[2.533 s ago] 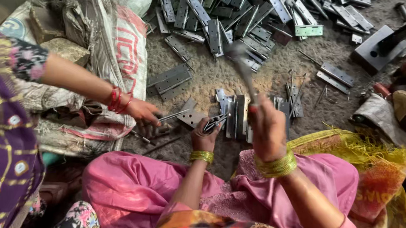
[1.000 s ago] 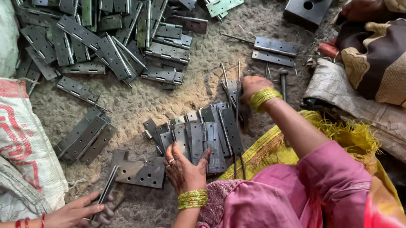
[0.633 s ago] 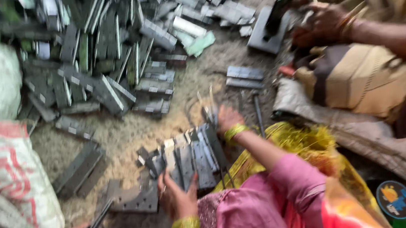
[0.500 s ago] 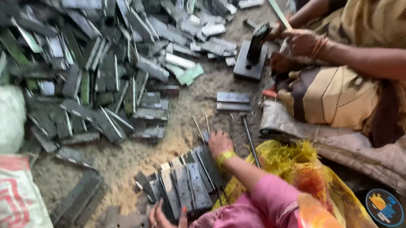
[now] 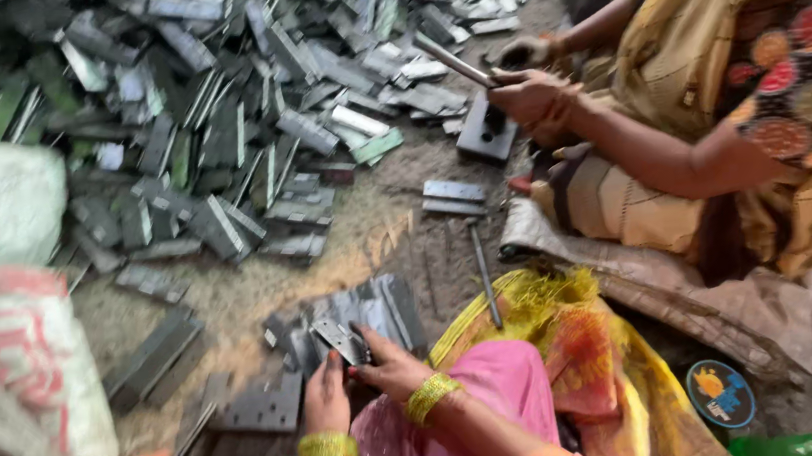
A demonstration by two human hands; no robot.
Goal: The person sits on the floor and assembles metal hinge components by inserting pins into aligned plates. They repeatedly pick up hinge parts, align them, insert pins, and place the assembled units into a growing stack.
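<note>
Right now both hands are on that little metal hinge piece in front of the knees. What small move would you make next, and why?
Probably lift the hinge piece clear of the row of grey plates before working it. The left hand and right hand both pinch it just above that row, with more plates crowded close around, so its leaves may catch if folded in place. Blur hides the exact grip.

Both hands now meet at the row of flat metal plates (image 5: 355,319). The right hand (image 5: 390,365), which was stretched out toward the thin rods beyond the row, is drawn back beside the left hand (image 5: 325,397). Together they seem to grip one small grey hinge plate (image 5: 340,340), though blur hides the hold.
</note>
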